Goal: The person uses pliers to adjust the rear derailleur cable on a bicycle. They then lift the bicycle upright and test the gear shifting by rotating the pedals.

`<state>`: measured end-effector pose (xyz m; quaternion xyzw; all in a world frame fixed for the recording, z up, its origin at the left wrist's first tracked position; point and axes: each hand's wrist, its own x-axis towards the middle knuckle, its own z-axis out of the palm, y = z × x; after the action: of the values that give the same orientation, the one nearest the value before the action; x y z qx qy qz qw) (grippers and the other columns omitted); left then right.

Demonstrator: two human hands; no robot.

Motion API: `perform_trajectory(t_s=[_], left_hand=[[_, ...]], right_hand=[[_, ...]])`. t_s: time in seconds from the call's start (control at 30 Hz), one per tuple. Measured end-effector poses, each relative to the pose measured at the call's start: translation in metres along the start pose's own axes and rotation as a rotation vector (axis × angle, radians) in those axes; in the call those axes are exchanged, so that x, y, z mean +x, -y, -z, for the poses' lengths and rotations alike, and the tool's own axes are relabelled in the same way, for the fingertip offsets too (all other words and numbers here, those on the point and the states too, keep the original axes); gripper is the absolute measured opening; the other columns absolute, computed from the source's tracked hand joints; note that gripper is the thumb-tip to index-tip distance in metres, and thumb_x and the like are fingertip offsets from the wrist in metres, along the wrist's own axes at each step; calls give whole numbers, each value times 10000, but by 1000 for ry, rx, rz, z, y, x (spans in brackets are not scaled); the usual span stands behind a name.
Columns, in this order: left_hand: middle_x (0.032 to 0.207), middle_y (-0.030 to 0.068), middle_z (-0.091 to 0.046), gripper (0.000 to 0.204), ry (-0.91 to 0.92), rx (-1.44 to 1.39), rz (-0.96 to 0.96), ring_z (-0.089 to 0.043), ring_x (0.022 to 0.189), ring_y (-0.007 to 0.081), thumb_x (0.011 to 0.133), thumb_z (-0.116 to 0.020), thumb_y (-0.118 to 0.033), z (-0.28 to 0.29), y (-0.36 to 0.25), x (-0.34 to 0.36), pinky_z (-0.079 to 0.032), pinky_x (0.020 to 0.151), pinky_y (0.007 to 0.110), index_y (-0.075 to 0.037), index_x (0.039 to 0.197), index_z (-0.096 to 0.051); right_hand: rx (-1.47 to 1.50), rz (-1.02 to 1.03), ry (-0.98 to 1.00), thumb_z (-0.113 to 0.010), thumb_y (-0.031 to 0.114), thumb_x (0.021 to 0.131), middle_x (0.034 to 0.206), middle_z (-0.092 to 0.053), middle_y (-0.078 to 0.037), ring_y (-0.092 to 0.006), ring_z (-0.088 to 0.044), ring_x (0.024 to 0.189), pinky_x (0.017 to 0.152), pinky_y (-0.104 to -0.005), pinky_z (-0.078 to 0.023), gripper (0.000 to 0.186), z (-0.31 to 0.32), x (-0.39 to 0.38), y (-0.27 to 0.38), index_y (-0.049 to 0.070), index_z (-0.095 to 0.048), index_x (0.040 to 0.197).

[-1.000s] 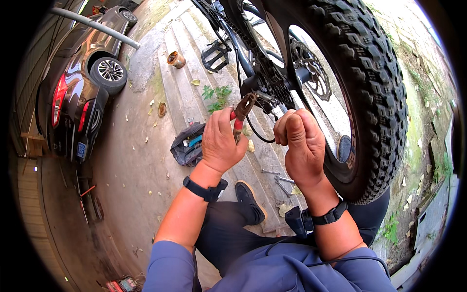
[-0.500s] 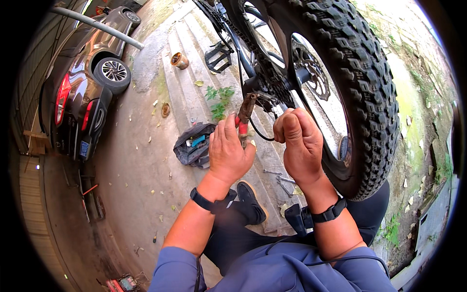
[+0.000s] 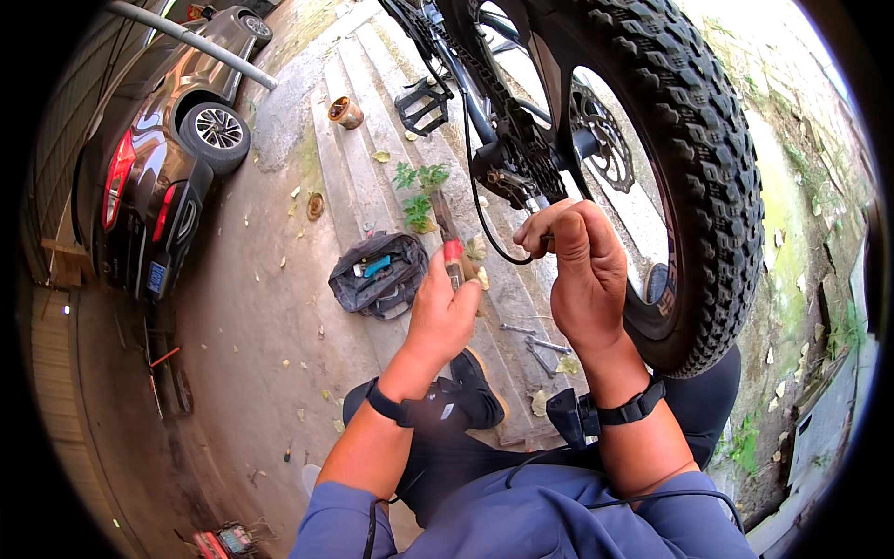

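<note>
My left hand [image 3: 445,303] is closed around red-handled pliers [image 3: 453,250], their rusty, dark jaws pointing away from me and apart from the bike. My right hand [image 3: 587,265] is closed in a pinch just below the rear derailleur [image 3: 506,177]; what lies between its fingertips is hidden. A black cable [image 3: 491,240] loops down from the bike and passes close to those fingers. Beyond the hand are the rear sprockets [image 3: 531,154]. The knobby rear tire [image 3: 694,158] stands right of my right hand, with a brake disc [image 3: 602,130] inside the wheel.
An open black bag [image 3: 402,270] with tools lies left of my left hand. Wrenches [image 3: 540,349] rest on the concrete steps near my shoe [image 3: 475,387]. A small tub [image 3: 345,113], a green plant [image 3: 416,191] and a pedal [image 3: 422,106] are farther off. A parked car [image 3: 154,177] stands left.
My left hand has drawn the pliers down and left, away from the derailleur. My right hand has shifted slightly right and stays pinched.
</note>
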<state>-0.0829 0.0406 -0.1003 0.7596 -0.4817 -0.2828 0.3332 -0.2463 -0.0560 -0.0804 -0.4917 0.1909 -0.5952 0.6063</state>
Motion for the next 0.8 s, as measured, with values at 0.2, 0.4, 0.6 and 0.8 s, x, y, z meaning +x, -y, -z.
perform_trajectory(t_s=[0.2,0.4,0.6,0.8], left_hand=[[1060,134,-646,449,117,-819,266,-672,958,242,928,-495,-143,13,-31,-13,-542,612,309,-24,1359,-457],[1048,115,-655,405,323,-1251,620,-669,954,236,939,-532,-161,-13,10,-59,-458,565,282,-70,1332,-491],[1196,157,-604,556,227,-1023,480,-628,1118,264,889,-507,-35,-1,-23,-39,-583,804,359,-62,1431,-385],[1272,210,-511,638,-183,-75,-51,-530,1196,364,832,-537,11,-21,-2,-1,-487,960,428,4,1436,-334]], right_hand=[[-56,36,-78,-519,334,1046,960,-688,-49,-89,-562,765,689,-235,-460,364,-2,6,5,11,-676,984],[-89,-21,-58,-525,340,1043,979,-691,-47,-77,-551,753,686,-233,-461,368,1,8,12,12,-690,1012],[84,-97,45,-464,385,1060,958,-689,-70,-71,-538,749,678,-224,-429,456,4,8,6,1,-671,931],[298,-134,31,-385,439,1068,811,-599,-97,-151,-537,763,751,-278,-433,530,3,12,-1,1,-557,823]])
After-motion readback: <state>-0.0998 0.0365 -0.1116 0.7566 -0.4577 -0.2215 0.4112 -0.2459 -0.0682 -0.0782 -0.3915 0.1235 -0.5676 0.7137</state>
